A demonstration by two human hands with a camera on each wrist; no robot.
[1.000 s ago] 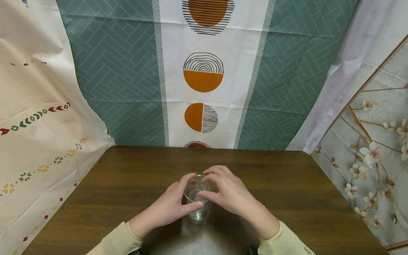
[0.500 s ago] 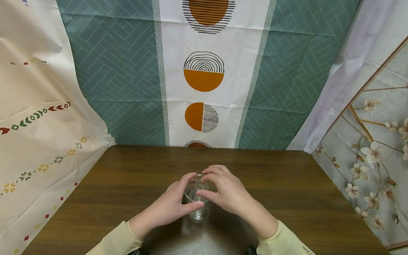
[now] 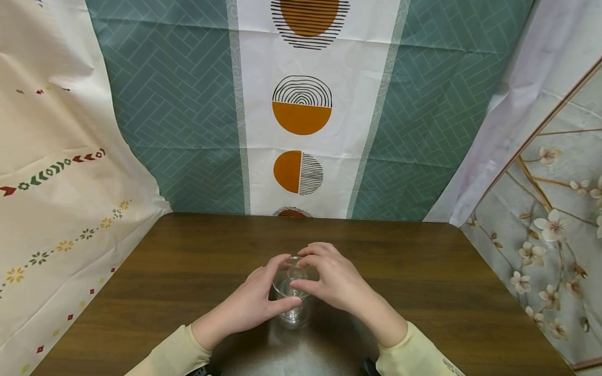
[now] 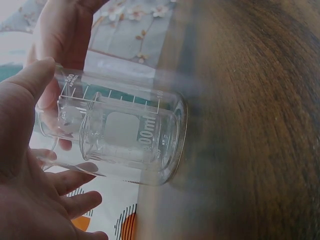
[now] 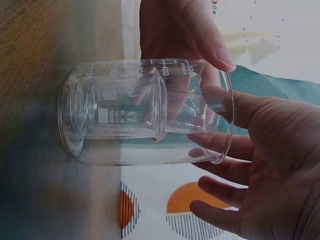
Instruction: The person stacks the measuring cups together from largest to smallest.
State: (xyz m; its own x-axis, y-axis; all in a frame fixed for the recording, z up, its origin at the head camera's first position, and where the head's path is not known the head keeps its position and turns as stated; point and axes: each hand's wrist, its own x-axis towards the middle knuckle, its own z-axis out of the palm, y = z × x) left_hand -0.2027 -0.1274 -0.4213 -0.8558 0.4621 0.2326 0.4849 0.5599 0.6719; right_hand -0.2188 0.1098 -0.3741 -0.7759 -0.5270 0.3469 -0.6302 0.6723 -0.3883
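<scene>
A clear 500 ml glass beaker stands upright on the table, with smaller glass beakers nested inside, near its bottom. My left hand grips the big beaker near its rim, thumb in front and fingers on the far side. In the left wrist view the left thumb lies right at that rim. Above the mouth is my right hand, its thumb and fingertips curled round a small clear glass beaker at rim level. Its outline is hard to see through the glass.
The dark wood table reaches back to a green and white patterned cloth. Cream cloth hangs on the left, a flowered sheet on the right.
Both hands stay almost in place. My right hand has shifted very slightly left, with its fingertips still at the big beaker's mouth.
</scene>
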